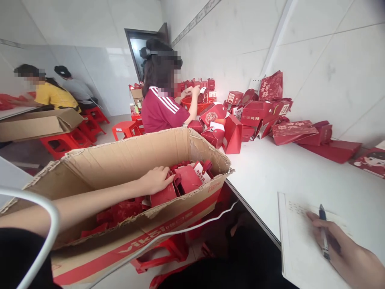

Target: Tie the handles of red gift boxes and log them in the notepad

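Observation:
My left hand [156, 180] reaches into a large cardboard carton [144, 150], its fingers bent over the edge of a red gift box [164, 196]. Beside that box, more red paper gift boxes [191, 178] lie heaped inside the carton, one with a white label. On the white table, my right hand [345, 245] holds a pen [323, 230] between thumb and fingers. Beneath that hand lies a white notepad [290, 241] with rows of small handwritten marks near its top. The right hand is slightly blurred.
Red gift boxes and bags [255, 114] are piled along the white table [255, 172] by the wall. A person in a maroon shirt [161, 110] works beyond the carton. A white cable [168, 233] crosses in front. Red stools [124, 130] and two more people are at the left.

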Action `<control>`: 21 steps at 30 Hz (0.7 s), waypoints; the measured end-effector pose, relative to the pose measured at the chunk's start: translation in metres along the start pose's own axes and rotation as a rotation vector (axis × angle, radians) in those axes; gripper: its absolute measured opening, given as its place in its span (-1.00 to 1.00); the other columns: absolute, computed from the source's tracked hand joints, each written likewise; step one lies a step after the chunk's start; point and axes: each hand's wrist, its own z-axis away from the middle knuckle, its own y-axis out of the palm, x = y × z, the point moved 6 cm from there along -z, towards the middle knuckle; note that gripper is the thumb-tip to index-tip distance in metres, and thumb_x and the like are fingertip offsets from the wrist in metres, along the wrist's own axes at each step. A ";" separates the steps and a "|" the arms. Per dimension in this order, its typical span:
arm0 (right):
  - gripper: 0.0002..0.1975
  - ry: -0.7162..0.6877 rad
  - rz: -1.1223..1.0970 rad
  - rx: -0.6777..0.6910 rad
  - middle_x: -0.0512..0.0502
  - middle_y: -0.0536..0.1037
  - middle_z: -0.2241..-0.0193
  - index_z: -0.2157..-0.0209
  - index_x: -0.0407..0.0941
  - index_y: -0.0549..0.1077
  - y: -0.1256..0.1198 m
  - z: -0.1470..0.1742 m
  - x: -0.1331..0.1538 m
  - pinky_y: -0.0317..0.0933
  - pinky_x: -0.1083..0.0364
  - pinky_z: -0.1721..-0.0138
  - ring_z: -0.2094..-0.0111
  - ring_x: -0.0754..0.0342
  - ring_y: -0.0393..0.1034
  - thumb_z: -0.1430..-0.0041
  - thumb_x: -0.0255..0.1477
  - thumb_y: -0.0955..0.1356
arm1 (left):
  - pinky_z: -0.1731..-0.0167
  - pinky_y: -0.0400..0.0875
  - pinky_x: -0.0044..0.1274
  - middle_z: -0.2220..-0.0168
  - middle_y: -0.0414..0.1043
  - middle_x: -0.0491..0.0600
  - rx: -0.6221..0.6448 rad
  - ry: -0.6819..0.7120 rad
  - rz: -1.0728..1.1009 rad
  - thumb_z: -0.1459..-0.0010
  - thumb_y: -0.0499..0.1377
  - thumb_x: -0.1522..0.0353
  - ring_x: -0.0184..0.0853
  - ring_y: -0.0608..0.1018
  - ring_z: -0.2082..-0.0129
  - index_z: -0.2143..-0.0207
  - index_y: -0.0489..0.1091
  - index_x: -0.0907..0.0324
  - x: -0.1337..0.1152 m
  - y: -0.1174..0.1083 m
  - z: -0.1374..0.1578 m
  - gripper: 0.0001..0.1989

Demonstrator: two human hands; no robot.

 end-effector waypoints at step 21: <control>-0.82 -0.061 -0.012 -0.060 -0.28 0.37 0.16 0.22 -0.14 0.25 -0.017 0.003 0.042 0.28 -0.01 0.17 0.11 -0.06 0.32 -0.13 -0.52 0.14 | -0.05 0.14 -0.31 -0.25 -0.14 0.25 0.098 1.419 -0.344 0.10 0.30 0.28 0.00 -0.06 -0.24 -0.19 -0.05 0.30 -0.311 0.042 0.004 -0.13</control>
